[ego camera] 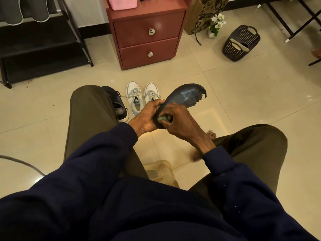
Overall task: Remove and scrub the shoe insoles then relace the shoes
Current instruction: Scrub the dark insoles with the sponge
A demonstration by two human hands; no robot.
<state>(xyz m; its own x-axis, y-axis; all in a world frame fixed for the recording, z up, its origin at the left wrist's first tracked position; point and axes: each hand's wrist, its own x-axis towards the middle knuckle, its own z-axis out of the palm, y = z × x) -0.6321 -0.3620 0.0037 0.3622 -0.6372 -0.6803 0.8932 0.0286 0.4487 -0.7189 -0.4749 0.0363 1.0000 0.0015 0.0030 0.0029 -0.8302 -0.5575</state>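
The left hand (146,117) grips the heel end of a flat, dark, matte insole (186,96), whose rounded toe sticks out past the right hand (180,123) to a ragged, torn edge. The right hand's fingers curl round a small green scrubber (163,118) pressed on the insole. Beyond the left hand, pale laced shoes (136,100) and a dark shoe (117,105) stand on glossy tiles (243,94), which spread wide past the right hand.

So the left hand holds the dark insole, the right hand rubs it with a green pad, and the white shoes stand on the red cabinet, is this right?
One error: in the head view the white shoes stand on the floor before the red cabinet, not on it. The left hand holds the insole, the right hand the green pad.
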